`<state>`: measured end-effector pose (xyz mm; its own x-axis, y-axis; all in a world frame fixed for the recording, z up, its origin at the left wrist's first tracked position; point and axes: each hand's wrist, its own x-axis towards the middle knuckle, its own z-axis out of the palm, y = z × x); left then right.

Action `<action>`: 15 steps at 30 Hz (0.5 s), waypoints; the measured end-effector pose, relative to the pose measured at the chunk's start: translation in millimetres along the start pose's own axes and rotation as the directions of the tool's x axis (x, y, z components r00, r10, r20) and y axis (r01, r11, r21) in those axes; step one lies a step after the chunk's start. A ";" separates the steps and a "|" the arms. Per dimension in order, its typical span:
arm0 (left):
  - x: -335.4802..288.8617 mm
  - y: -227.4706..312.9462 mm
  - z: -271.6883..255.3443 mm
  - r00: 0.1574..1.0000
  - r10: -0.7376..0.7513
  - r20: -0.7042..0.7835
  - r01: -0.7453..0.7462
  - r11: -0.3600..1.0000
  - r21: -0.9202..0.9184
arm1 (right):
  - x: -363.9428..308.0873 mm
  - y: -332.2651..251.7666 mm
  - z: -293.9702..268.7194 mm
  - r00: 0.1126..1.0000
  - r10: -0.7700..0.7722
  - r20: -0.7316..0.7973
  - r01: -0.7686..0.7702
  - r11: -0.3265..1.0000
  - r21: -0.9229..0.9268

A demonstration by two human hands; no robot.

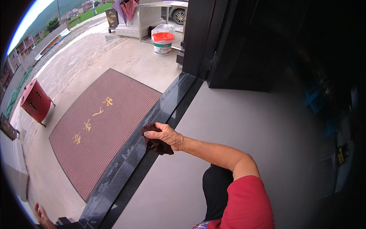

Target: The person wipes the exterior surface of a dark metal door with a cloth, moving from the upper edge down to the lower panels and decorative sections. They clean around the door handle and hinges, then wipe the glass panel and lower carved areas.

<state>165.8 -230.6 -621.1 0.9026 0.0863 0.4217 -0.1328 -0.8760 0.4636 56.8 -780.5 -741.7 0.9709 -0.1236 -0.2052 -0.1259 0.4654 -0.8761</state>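
Observation:
My right hand (167, 136) grips a crumpled dark brown cloth (155, 144) over the dark stone door threshold (118, 170). Damp-looking patches mark the stone. At the lower left edge my left hand (42, 217) shows only in part, fingers raised and stretched out, beside a dark edge at the foot of the doorway. Nothing can be seen in it.
Outside the threshold lies a reddish-brown ribbed doormat (110, 122) with yellow characters. A red metal drum (36, 101) on legs stands at the left. Beyond are a white bucket (162, 46) and folded umbrellas (127, 8). A dark door (244, 45) stands at the right.

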 end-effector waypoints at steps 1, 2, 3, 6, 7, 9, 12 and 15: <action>-16.9 17.4 47.4 0.987 -0.004 0.160 0.040 0.975 -0.218 | -2.5 16.1 -6.6 0.998 0.059 0.030 -0.059 0.998 0.001; -24.4 37.3 111.2 0.938 0.025 0.346 0.126 0.905 -0.407 | -14.9 26.2 -16.7 0.995 0.101 0.010 -0.101 0.995 0.009; -50.9 63.6 154.8 0.883 0.088 0.461 0.193 0.827 -0.527 | -16.6 32.6 -23.7 0.985 0.163 0.055 -0.160 0.986 -0.049; -120.8 185.0 211.8 0.516 0.112 0.849 0.597 0.663 -0.451 | -21.3 12.0 -36.7 0.941 0.260 0.215 -0.263 0.965 -0.019; -133.7 214.3 229.8 0.384 0.178 0.906 0.646 0.649 -0.401 | -24.5 0.4 -41.7 0.935 0.231 0.270 -0.233 0.972 -0.026; -151.0 274.4 258.9 0.268 0.292 0.918 0.677 0.621 -0.395 | -20.8 -15.3 -65.7 0.944 0.071 0.324 0.039 0.946 -0.321; -163.4 356.6 297.3 0.101 0.432 0.896 0.824 0.469 -0.319 | -27.8 -41.1 -100.1 0.941 -0.135 0.310 0.321 0.647 -0.692; -172.1 435.8 329.4 0.025 0.459 0.888 0.897 0.382 -0.222 | -37.7 -73.9 -137.3 0.834 -0.410 0.370 0.488 0.234 -0.841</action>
<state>87.4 -783.5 -748.4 0.3251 -0.8212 -0.4691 0.6680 -0.1517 0.7285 1.5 -930.6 -729.1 0.9364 0.0301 0.3497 0.2731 -0.6883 -0.6720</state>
